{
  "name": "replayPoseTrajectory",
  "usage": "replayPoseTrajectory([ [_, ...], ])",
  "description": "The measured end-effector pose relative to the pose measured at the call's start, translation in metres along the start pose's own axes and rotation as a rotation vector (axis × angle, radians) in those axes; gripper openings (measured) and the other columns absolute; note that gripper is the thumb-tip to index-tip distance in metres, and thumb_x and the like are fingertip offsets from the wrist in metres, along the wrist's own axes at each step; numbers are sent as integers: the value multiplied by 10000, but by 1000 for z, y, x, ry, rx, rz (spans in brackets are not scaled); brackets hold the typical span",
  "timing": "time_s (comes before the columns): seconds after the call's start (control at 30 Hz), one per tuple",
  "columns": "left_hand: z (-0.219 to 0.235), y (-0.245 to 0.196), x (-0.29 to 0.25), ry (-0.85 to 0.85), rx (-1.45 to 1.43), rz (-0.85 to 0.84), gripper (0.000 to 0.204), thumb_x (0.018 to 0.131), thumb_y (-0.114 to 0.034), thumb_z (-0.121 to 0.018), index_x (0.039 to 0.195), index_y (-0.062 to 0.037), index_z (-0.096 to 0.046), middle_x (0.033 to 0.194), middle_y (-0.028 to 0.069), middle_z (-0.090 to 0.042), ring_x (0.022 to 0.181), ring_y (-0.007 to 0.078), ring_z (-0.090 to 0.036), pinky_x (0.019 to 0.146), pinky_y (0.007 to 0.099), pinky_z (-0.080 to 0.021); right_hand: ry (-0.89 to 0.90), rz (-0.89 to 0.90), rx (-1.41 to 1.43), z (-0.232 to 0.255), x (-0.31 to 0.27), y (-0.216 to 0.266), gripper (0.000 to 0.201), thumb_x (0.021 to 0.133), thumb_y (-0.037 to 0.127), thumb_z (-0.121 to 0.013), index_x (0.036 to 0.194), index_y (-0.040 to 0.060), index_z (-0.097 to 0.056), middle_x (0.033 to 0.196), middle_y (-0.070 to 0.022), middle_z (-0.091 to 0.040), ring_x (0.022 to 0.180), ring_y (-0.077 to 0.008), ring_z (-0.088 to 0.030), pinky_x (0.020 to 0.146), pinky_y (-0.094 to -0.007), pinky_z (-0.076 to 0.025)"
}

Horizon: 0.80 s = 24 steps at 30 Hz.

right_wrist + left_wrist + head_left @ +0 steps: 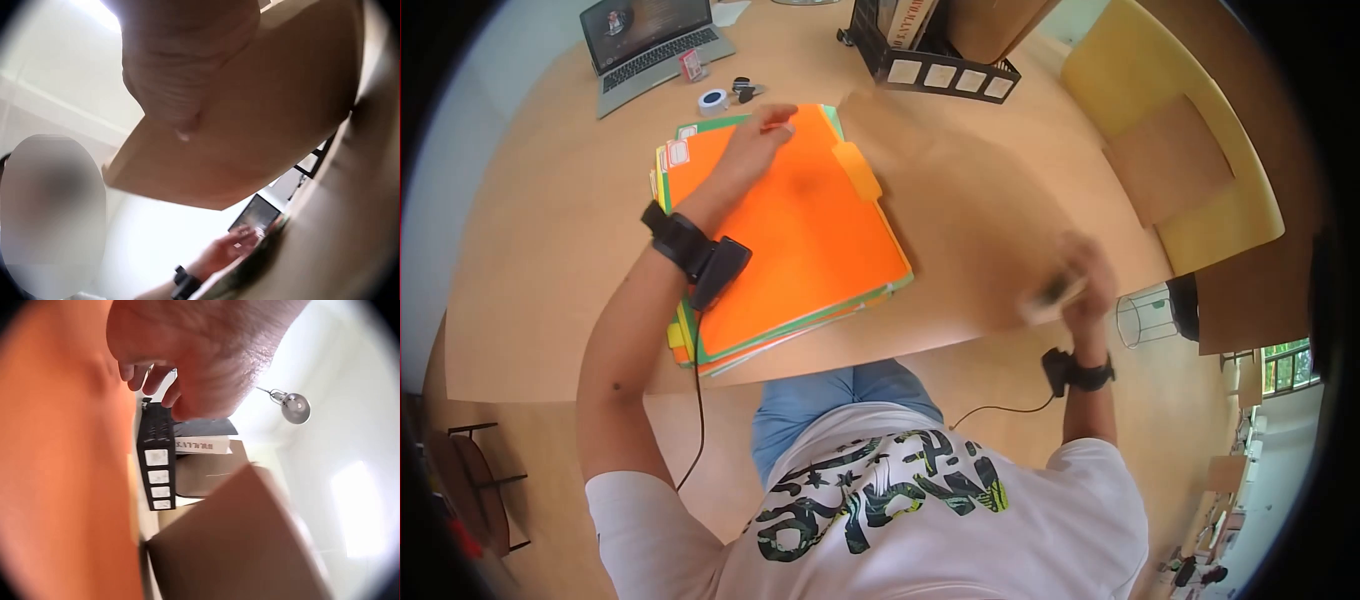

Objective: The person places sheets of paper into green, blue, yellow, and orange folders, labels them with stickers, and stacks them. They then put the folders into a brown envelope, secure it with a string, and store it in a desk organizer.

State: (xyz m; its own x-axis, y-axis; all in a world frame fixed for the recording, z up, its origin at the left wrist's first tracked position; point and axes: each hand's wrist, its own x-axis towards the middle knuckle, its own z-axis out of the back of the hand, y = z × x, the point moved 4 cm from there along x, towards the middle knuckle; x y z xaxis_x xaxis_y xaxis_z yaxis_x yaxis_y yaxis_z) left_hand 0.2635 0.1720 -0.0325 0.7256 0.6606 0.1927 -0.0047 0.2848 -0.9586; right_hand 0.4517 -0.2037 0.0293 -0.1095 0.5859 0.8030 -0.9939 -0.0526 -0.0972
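My left hand [758,145] rests at the far part of an orange folder [810,220], which tops a stack of coloured file folders. Its fingers [156,378] are loosely bent, with nothing between them in the left wrist view. On the right, my right hand [1088,285] grips the near end of a flat brown kraft-paper folder [250,125]. This brown folder is motion-blurred in the head view, tilted over the table to the right of the stack. The left wrist view catches its corner [231,537] close by. My right fingertips are mostly hidden.
A black file holder [950,78] with a book and brown files stands at the far side. A laptop [655,50], a roll of tape [713,101] and small items lie beyond the stack. To the right is a yellow chair [1240,190] bearing a brown sheet [1170,160].
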Motion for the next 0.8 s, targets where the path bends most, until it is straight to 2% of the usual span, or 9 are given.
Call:
replayPoseTrajectory([
  [0.03,4,-13,-4,-41,-34,-43,317,924,-209,-509,1199,-57,-552,1196,35,-535,1115,146,-483,977,287,-360,141,1,112,-5,14,28,216,797,74,-628,999,-3,-637,965,-146,-652,833,-293,-644,683,-349,-516],
  [0.1,-2,-44,-19,-10,-27,-148,315,941,-223,-482,1188,-42,-557,1176,37,-550,1101,141,-490,971,284,-364,270,72,64,-18,-5,42,261,737,5,-626,996,25,-644,968,-123,-651,859,-290,-641,705,-347,-522],
  [0.23,-35,-75,-53,218,7,-219,321,946,-237,-474,1180,-39,-567,1085,32,-583,1057,133,-509,958,281,-366,127,-140,150,-32,-30,58,383,620,-86,-645,974,60,-659,969,-99,-650,897,-291,-631,733,-357,-517],
  [0.27,-43,-78,-62,311,69,-241,277,934,-236,-497,1091,-25,-586,967,21,-594,940,122,-536,875,283,-414,125,-162,150,-35,-34,61,383,619,-84,-646,974,59,-660,974,-98,-649,903,-290,-630,744,-361,-514],
  [0.37,-63,-83,-93,362,309,-210,216,929,-211,-506,990,-15,-571,872,16,-575,829,117,-530,755,285,-448,100,-225,128,-39,-42,68,381,616,-78,-652,973,54,-660,986,-97,-647,921,-285,-626,778,-371,-504],
  [0.4,-65,-78,-103,308,254,-270,167,928,-172,-502,966,-11,-529,837,27,-564,731,112,-515,656,269,-447,80,-246,113,-41,-46,71,380,616,-75,-655,973,53,-660,989,-97,-647,927,-283,-625,789,-372,-501],
  [0.57,-68,-50,-135,311,-32,197,203,931,-150,-492,1062,6,-503,887,69,-581,738,116,-574,684,246,-489,6,-295,75,-49,-62,74,322,659,-48,-660,967,48,-673,981,-100,-641,918,-289,-613,797,-372,-496],
  [0.7,-79,-48,-141,310,-308,563,316,927,-146,-487,1184,36,-465,989,107,-594,805,153,-624,746,267,-520,-20,-225,46,-52,-64,75,203,745,-7,-662,948,-13,-663,977,-133,-624,906,-285,-605,786,-360,-506],
  [0.8,-98,-56,-139,432,-398,619,417,906,-143,-507,1266,41,-407,1092,121,-578,907,175,-611,783,300,-516,-63,-226,65,-56,-67,77,202,748,0,-663,949,-19,-666,977,-131,-620,898,-276,-603,783,-358,-507],
])
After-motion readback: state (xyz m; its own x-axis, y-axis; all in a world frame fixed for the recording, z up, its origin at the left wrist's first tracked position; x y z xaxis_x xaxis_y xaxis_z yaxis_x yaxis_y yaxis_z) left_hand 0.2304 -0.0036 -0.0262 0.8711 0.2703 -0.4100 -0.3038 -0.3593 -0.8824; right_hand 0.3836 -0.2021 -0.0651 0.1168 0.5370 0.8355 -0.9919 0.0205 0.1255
